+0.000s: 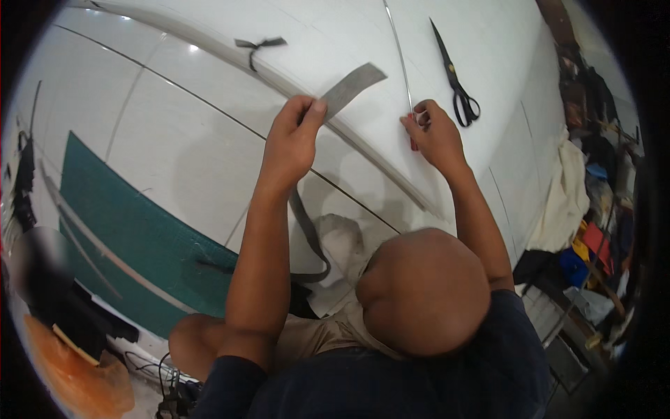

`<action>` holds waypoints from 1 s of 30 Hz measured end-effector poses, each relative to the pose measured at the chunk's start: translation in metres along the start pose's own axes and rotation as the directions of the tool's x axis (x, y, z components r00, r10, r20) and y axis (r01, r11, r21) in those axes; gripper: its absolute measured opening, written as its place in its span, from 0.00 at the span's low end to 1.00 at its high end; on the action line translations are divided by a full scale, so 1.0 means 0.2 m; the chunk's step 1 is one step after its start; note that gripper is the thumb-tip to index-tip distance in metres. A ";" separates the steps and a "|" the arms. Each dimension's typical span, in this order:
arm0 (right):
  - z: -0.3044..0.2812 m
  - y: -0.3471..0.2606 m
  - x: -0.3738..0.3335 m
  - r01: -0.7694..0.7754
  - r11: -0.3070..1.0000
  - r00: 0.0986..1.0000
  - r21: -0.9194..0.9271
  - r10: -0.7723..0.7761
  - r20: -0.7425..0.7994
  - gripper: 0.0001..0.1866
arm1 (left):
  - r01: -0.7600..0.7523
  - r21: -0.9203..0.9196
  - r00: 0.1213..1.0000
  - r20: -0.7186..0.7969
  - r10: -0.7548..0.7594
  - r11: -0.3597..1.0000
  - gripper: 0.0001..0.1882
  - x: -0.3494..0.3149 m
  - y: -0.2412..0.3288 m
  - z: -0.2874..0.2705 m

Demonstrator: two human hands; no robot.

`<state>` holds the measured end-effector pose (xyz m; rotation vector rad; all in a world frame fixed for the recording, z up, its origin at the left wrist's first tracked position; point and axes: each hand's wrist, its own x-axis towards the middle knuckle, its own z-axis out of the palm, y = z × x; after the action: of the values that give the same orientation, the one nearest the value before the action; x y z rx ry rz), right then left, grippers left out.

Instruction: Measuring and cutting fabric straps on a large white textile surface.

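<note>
Nearest the lens, the left hand (293, 136) has its grip clamped on a grey fabric strip (352, 87) slanting up-right over the white table (188, 133), while the right hand (434, 133), just beside, pinches a small white-and-red thing, scissors (455, 77) beyond it.

A broad white worktop (209, 119) fills most of the view, its glossy surface crossed by thin dark seam lines and catching small bright spots of overhead light near the top left. A green cutting mat (132, 244) lies on its left part, with a pale ruler-like strip (105, 251) running diagonally across it. Black scissors (457, 80) rest on the worktop at upper right. Along the right edge, cream cloth (569, 195) hangs down beside a heap of mixed coloured fabrics (593, 244). At lower left sits crumpled orange material (77, 377), next to dark cables (164, 391) on the floor.
</note>
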<state>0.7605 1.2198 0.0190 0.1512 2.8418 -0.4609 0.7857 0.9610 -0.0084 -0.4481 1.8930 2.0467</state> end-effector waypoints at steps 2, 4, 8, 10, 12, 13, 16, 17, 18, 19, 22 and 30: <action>-0.05 0.07 0.00 -0.065 0.998 0.974 -0.011 0.066 0.215 0.16 | -0.022 -0.107 0.996 0.089 0.031 0.994 0.14 0.01 -0.02 0.13; -0.11 0.09 -0.03 -0.392 0.888 0.901 0.241 0.318 0.296 0.14 | 0.000 -0.154 0.987 0.156 0.024 0.988 0.14 -0.02 -0.06 0.25; -0.36 0.23 -0.25 -0.283 0.846 0.959 0.452 0.234 0.162 0.12 | -0.001 -0.050 0.941 0.338 0.018 0.999 0.16 -0.09 -0.11 0.44; -0.50 0.11 -0.39 -0.381 0.871 0.917 0.310 0.313 0.247 0.16 | -0.001 -0.017 0.937 0.350 0.007 1.000 0.18 -0.15 -0.12 0.48; -0.55 0.18 -0.46 -0.234 0.927 0.966 0.294 0.187 0.178 0.19 | -0.097 0.068 0.931 0.359 0.067 0.993 0.19 -0.21 -0.11 0.56; -0.56 0.23 -0.48 -0.070 0.959 0.991 0.275 0.036 0.126 0.23 | -0.113 0.103 0.936 0.344 0.072 0.988 0.20 -0.26 -0.12 0.59; -0.49 0.46 -0.42 0.117 0.959 0.976 0.259 -0.159 0.146 0.25 | -0.102 0.057 0.908 0.412 0.070 0.993 0.21 -0.29 -0.21 0.71; -0.43 0.41 -0.42 -0.040 0.918 0.972 0.394 -0.056 0.230 0.25 | -0.126 0.063 0.931 0.352 0.096 0.990 0.20 -0.31 -0.25 0.72; -0.37 0.37 -0.40 -0.049 0.893 0.967 0.448 -0.070 0.245 0.26 | -0.125 0.064 0.934 0.345 0.095 0.990 0.20 -0.32 -0.26 0.71; -0.32 0.33 -0.38 -0.006 0.885 0.953 0.466 -0.136 0.270 0.26 | -0.029 0.020 0.942 0.336 0.021 0.999 0.20 -0.33 -0.27 0.70; -0.22 0.11 -0.35 -0.047 0.847 0.892 0.530 -0.203 0.404 0.25 | 0.091 -0.119 0.964 0.259 -0.057 0.989 0.19 -0.31 -0.31 0.60; -0.19 0.20 -0.25 -0.003 0.757 0.900 0.653 -0.283 0.332 0.27 | -0.041 -0.097 0.999 0.022 0.043 0.994 0.20 -0.29 -0.28 0.56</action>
<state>0.8058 1.2672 0.0546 -0.0444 2.1727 -1.3264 0.8598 1.0762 -0.0249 -0.4077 1.8103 2.1678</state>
